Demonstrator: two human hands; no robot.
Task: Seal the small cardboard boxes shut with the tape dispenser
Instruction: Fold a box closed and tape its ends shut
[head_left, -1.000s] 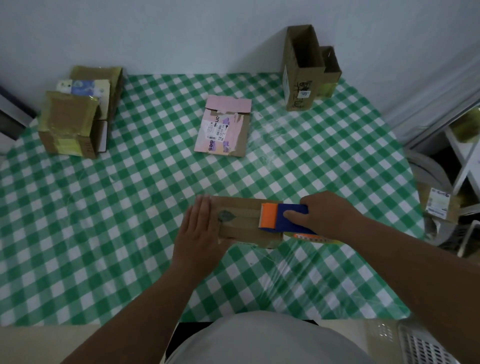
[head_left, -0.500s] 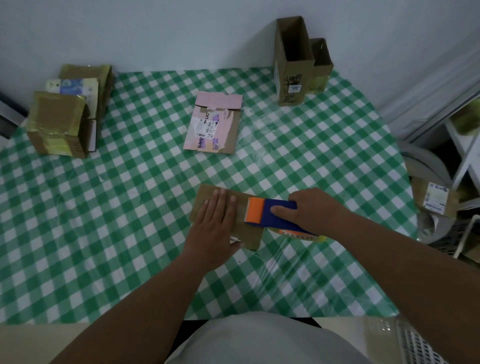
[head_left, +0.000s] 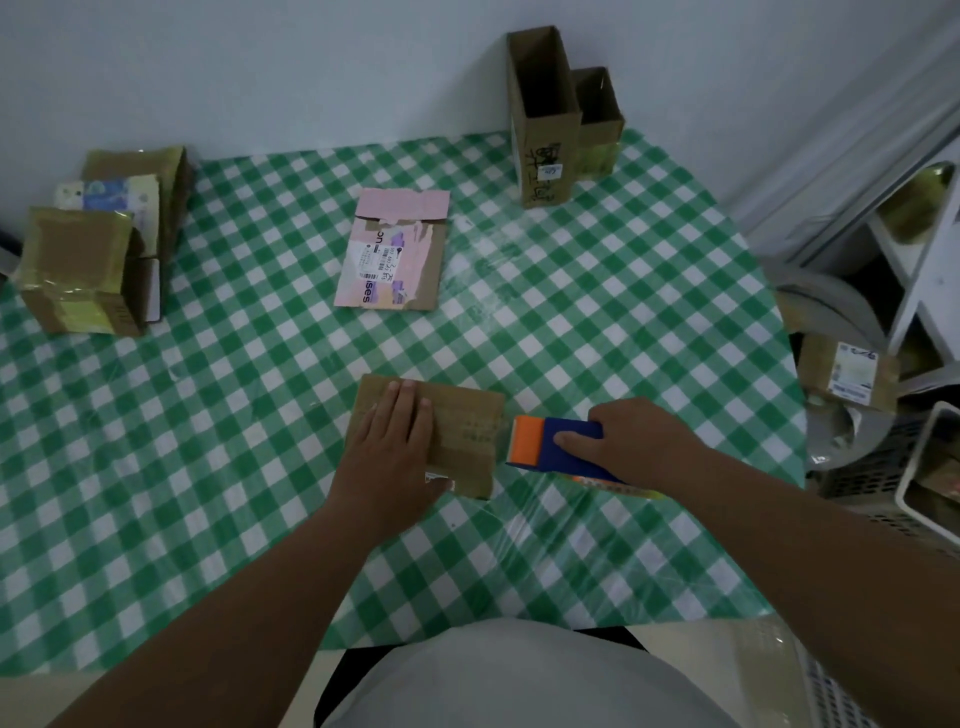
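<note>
A table covered with a green-and-white checked cloth (head_left: 208, 467) stands against a plain pale wall. The flat cardboard box (head_left: 457, 431) being sealed lies near the front centre of the table. The left hand (head_left: 395, 457) rests on its left half, fingers straight and together, pressing it down. The tape dispenser (head_left: 550, 444), orange at the nose and blue behind, sits just off the box's right edge, and the right hand (head_left: 639, 441) grips its body with curled fingers. Whether tape runs between dispenser and box cannot be determined. Risk: if the left hand eases its pressure during cutting, the light box may slide or lift, wrinkling the strip. Farther back lies a pink-labelled flat package (head_left: 395, 260). At the far right stand two upright open cartons (head_left: 545, 114); their interiors appear dark and no contents are visible. At the far left sits a cluster of taped boxes (head_left: 83, 270).
</note>
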